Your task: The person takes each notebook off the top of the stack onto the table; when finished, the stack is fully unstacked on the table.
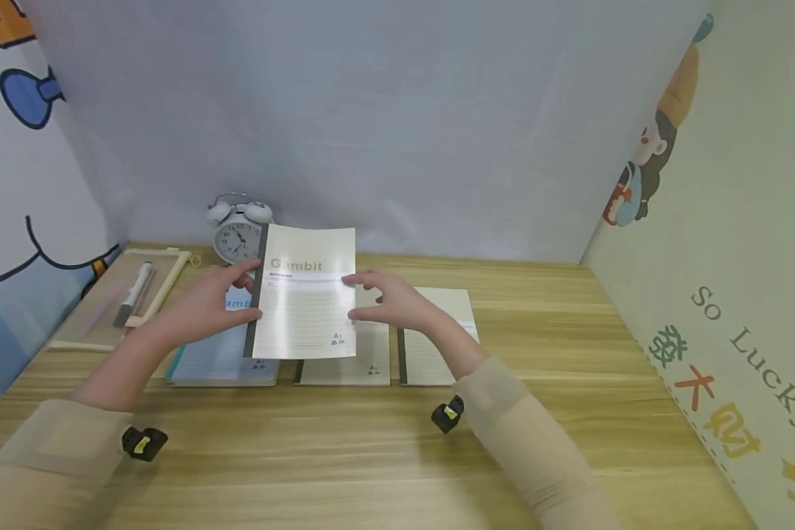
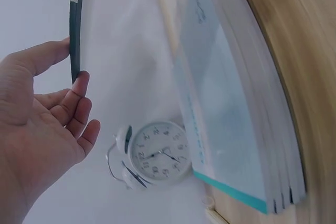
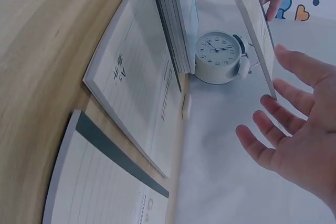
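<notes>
Pale notebook held up between two hands, off the table

We see the pale notebook raised above the table, its "Gambit" cover facing us. The left hand pinches its dark spine edge, thumb low and fingers higher, with the remaining fingers loosely bent. The right hand pinches the opposite long edge between thumb and fingers. Its top and bottom edges are free of both grips, and in the wrist views we find air between it and the books below.

Under it, from where we look, the cover overlaps part of the blue notebook stack and the upper part of the middle notebook. We make out a narrow strip of wood between those two, and a thinner one before the right notebook, which lies partly behind the right forearm. Their lower edges run nearly level.

Beyond the right notebook, we have a broad stretch of wood reaching to the right-hand wall; another spreads in front of the row, between the forearms. The left side is tighter: the alarm clock stands behind the stack, partly covered by the raised spine, and the see-through pouch with a marker lies near the left edge.
</notes>
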`<state>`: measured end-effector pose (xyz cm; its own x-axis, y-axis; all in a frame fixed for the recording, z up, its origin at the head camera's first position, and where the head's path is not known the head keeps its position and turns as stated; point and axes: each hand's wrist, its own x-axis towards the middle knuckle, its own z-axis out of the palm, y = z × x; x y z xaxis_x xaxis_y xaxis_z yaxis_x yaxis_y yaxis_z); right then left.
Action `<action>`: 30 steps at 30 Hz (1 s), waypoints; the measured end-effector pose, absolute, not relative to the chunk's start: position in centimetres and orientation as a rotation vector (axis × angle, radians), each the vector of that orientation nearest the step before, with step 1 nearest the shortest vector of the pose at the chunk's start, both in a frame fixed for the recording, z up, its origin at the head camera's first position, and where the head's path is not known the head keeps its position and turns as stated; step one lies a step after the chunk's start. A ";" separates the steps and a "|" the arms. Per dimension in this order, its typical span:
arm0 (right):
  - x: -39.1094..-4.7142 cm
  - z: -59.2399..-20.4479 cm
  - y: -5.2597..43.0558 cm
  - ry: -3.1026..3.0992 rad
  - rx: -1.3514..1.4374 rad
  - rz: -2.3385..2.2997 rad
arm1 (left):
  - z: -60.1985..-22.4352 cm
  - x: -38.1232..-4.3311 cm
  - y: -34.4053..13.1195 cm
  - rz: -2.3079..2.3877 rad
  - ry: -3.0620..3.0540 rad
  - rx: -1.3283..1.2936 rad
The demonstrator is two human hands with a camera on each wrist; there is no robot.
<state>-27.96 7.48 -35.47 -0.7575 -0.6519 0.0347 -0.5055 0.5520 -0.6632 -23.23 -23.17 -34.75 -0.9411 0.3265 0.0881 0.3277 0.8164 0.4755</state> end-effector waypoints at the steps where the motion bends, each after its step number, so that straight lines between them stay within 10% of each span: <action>1: -27.9 -35.3 7.9 2.571 -0.972 -0.998 | -34.6 -23.2 -22.8 -0.804 -2.988 -0.549; 30: -26.9 -31.7 21.9 2.649 -0.811 -1.349 | -32.7 -24.9 -10.0 -1.213 -2.759 -0.814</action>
<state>-26.95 21.88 -31.70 -0.8598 -0.4784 0.1786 -0.4258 0.4784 -0.7680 -24.89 -9.95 -32.75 -0.8640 0.4530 0.2199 0.4683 0.5624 0.6815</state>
